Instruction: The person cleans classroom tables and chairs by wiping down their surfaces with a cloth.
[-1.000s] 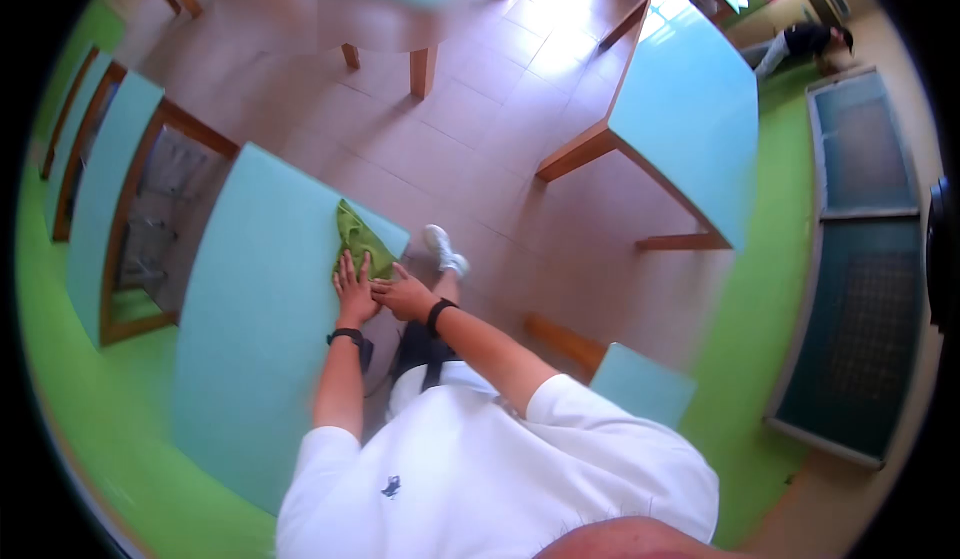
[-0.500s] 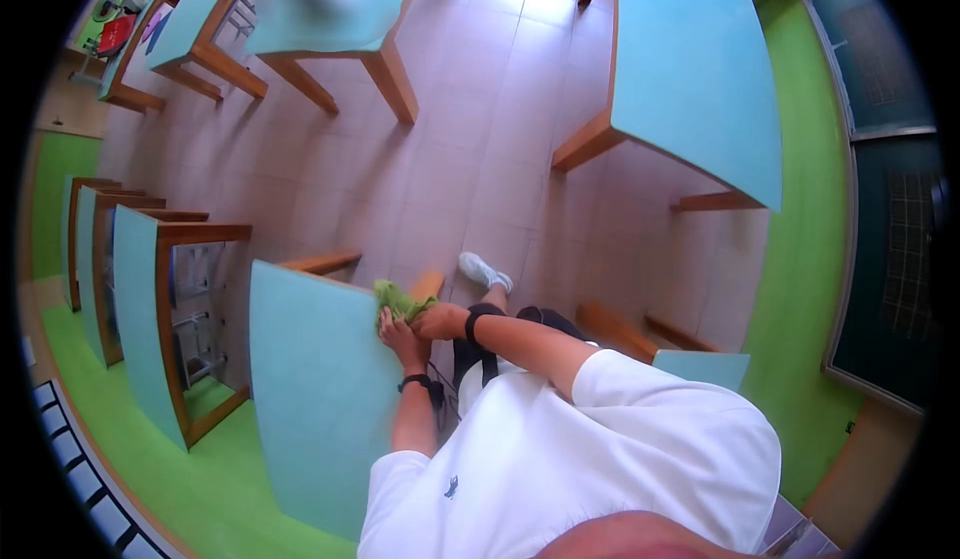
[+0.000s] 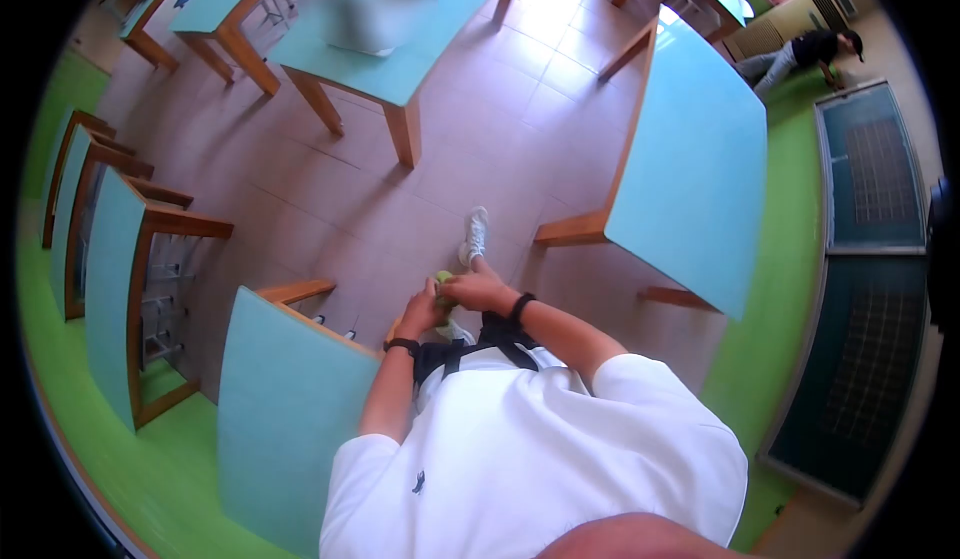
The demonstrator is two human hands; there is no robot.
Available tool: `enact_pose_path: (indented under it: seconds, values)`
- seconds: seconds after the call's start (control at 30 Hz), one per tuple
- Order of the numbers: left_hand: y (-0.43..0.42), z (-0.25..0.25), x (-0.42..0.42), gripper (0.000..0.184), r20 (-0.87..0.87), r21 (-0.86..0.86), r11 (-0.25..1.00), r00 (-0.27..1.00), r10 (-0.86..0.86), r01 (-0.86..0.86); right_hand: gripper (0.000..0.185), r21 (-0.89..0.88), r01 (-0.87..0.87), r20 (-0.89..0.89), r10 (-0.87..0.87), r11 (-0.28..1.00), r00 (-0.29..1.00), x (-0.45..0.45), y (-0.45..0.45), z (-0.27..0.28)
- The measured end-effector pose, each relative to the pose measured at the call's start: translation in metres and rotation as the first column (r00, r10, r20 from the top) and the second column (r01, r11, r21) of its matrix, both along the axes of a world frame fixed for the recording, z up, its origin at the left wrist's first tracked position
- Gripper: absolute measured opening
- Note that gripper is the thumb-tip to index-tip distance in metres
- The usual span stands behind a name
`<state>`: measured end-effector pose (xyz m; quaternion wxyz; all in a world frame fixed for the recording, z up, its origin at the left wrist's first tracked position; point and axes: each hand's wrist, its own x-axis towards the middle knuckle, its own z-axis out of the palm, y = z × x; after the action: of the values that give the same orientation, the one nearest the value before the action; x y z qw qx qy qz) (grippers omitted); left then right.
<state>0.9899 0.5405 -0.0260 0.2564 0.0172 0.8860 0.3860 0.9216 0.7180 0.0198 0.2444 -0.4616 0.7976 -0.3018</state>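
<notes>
The person wears a loose white shirt (image 3: 560, 439) with short, wide sleeves (image 3: 640, 384) and soft creases across the cloth. A small dark emblem (image 3: 419, 481) marks the left chest. A black band (image 3: 402, 346) circles the left wrist, and another black band (image 3: 521, 306) the right. Below are dark bottoms (image 3: 498, 329) and white lace-up shoes (image 3: 474, 237).

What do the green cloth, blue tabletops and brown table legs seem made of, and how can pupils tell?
Green cloth: probably matte fabric; only a small bunched patch shows.
Blue tabletops: smooth, glossy, perhaps laminate or glass, given one's bright glare.
Brown table legs: likely wood, judging by warm colour and blocky shape; finish unclear.
</notes>
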Motion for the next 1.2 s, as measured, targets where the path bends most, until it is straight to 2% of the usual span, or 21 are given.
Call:
enact_pose_path:
  seconds: [0.1, 0.17, 0.23, 0.33, 0.37, 0.47, 0.5, 0.57, 0.6, 0.7, 0.77, 0.8, 0.87, 0.9, 0.97, 1.0, 1.07, 1.1, 1.13, 1.17, 1.2]
  values:
    - [0.011, 0.024, -0.047, 0.044, 0.056, 0.099, 0.995, 0.998, -0.027, 0.022, 0.023, 0.017, 0.090, -0.002, -0.090, 0.996, 0.996, -0.040, 0.033, 0.002]
    - [0.012, 0.024, -0.080, 0.039, 0.059, 0.042, 0.997, 0.995, -0.074, 0.072, 0.028, 0.080, 0.248, 0.248, -0.260, 0.966, 0.933, -0.075, 0.046, 0.002]
    - [0.005, 0.004, -0.111, 0.039, -0.006, -0.061, 0.979, 0.981, -0.194, 0.194, 0.032, 0.068, 0.202, 0.257, -0.213, 0.977, 0.943, -0.111, 0.051, 0.014]
    - [-0.012, 0.010, -0.170, 0.027, 0.071, -0.228, 0.913, 0.941, -0.330, 0.338, 0.039, 0.313, 0.195, 0.289, -0.289, 0.929, 0.913, -0.182, 0.036, 0.037]
    - [-0.015, 0.012, -0.184, 0.024, 0.128, -0.255, 0.863, 0.900, -0.416, 0.436, 0.039, 0.292, 0.158, 0.295, -0.246, 0.943, 0.923, -0.202, 0.024, 0.043]
    - [-0.017, 0.027, -0.258, 0.026, -0.102, -0.161, 0.977, 0.982, -0.159, 0.141, 0.027, -0.053, 0.180, 0.182, -0.168, 0.982, 0.969, -0.258, 0.001, 0.060]
    - [-0.015, 0.033, -0.287, 0.027, -0.070, -0.154, 0.984, 0.992, -0.105, 0.093, 0.027, -0.047, 0.184, 0.192, -0.172, 0.982, 0.966, -0.274, -0.010, 0.067]
    - [-0.018, 0.018, -0.328, 0.055, -0.167, 0.157, 0.980, 0.975, 0.145, -0.119, 0.024, 0.085, 0.341, 0.111, -0.349, 0.936, 0.930, -0.307, -0.027, 0.083]
    - [-0.018, 0.028, -0.343, 0.061, -0.171, 0.197, 0.975, 0.976, 0.137, -0.102, 0.024, 0.087, 0.340, 0.109, -0.349, 0.936, 0.931, -0.318, -0.029, 0.091]
    - [-0.023, 0.089, -0.372, 0.064, -0.279, 0.287, 0.952, 0.942, 0.185, -0.102, 0.028, 0.140, 0.432, 0.117, -0.448, 0.891, 0.886, -0.347, -0.035, 0.116]
    - [-0.028, 0.168, -0.390, 0.057, -0.292, 0.279, 0.950, 0.931, 0.222, -0.139, 0.033, -0.101, 0.552, 0.207, -0.525, 0.828, 0.826, -0.360, -0.040, 0.125]
    - [-0.034, 0.204, -0.400, 0.056, -0.302, 0.290, 0.952, 0.935, 0.185, -0.094, 0.033, -0.099, 0.571, 0.220, -0.541, 0.815, 0.811, -0.365, -0.052, 0.122]
    - [-0.043, 0.241, -0.416, 0.055, -0.380, 0.295, 0.955, 0.921, 0.087, 0.031, 0.039, -0.492, 0.574, 0.396, -0.419, 0.655, 0.817, -0.368, -0.072, 0.116]
    - [-0.050, 0.256, -0.427, 0.055, -0.370, 0.295, 0.954, 0.927, 0.061, 0.055, 0.039, -0.485, 0.598, 0.406, -0.441, 0.638, 0.801, -0.373, -0.084, 0.118]
    - [-0.070, 0.287, -0.457, 0.060, -0.495, 0.296, 0.936, 0.869, -0.017, 0.187, 0.042, -0.355, 0.792, 0.715, -0.402, 0.496, 0.572, -0.398, -0.111, 0.130]
    - [-0.081, 0.298, -0.472, 0.071, -0.577, 0.236, 0.940, 0.814, -0.067, 0.245, 0.042, -0.354, 0.808, 0.716, -0.419, 0.471, 0.558, -0.413, -0.120, 0.152]
    - [-0.110, 0.352, -0.495, 0.084, -0.476, -0.084, 0.908, 0.783, -0.399, 0.411, 0.034, -0.530, 0.530, 0.218, -0.498, 0.662, 0.840, -0.441, -0.128, 0.212]
    - [-0.125, 0.373, -0.505, 0.088, -0.579, -0.163, 0.862, 0.661, -0.477, 0.480, 0.034, -0.520, 0.547, 0.197, -0.530, 0.656, 0.824, -0.448, -0.133, 0.230]
    - [-0.139, 0.393, -0.515, 0.092, -0.674, -0.245, 0.813, 0.510, -0.534, 0.528, 0.028, -0.605, 0.403, -0.074, -0.553, 0.687, 0.830, -0.460, -0.142, 0.243]
    - [-0.151, 0.422, -0.523, 0.089, -0.605, -0.280, 0.808, 0.559, -0.568, 0.518, 0.024, -0.629, 0.239, -0.339, -0.538, 0.739, 0.771, -0.471, -0.148, 0.256]
    - [-0.167, 0.449, -0.529, 0.085, -0.521, -0.308, 0.803, 0.616, -0.591, 0.510, 0.022, -0.598, 0.238, -0.408, -0.546, 0.765, 0.732, -0.478, -0.155, 0.270]
